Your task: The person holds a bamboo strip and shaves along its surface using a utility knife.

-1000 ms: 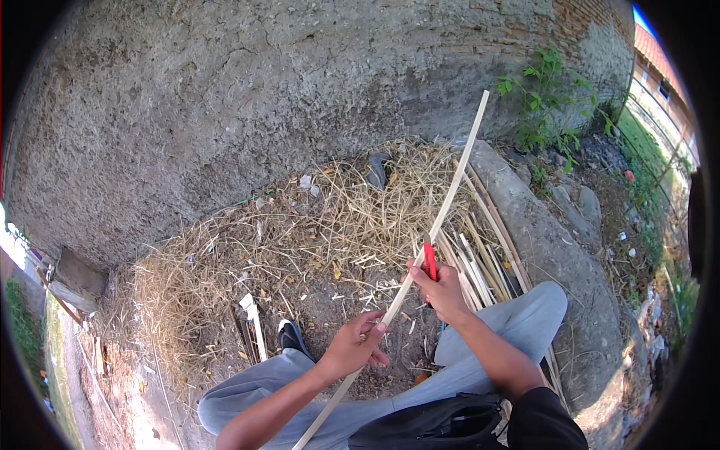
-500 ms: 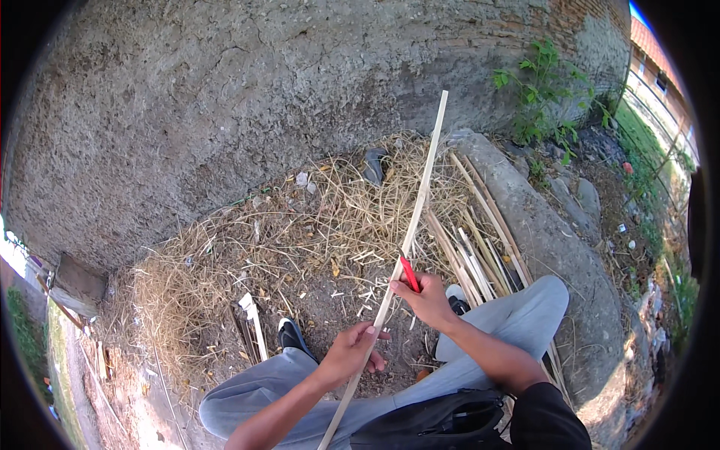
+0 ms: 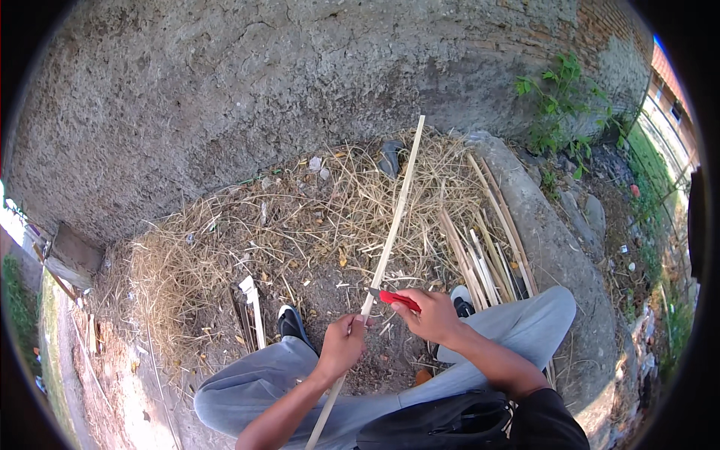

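Observation:
A long, pale strip of wood or bamboo (image 3: 397, 217) slants from near my lap up toward the wall. My left hand (image 3: 343, 346) is closed around its lower middle, thumb along the top. In my right hand (image 3: 433, 316) is a red-handled utility knife (image 3: 400, 301), fingers wrapped round the handle. Its dark blade points left and meets the strip just above my left hand. The strip's lower end runs down past my left forearm to the bottom edge of the view.
Bundled pale strips (image 3: 487, 262) lie by my right foot, beside a long grey stone (image 3: 540, 225). Dry straw (image 3: 180, 300) and shavings cover the ground. A rough wall (image 3: 300, 90) stands ahead, with a leafy green plant (image 3: 559, 101) at its right. More strips (image 3: 255, 315) lie near my left shoe.
The knife has turned from pointing up along the strip to lying nearly level across it, lower down. My left hand has tightened round the strip, whose top end has shifted left and down.

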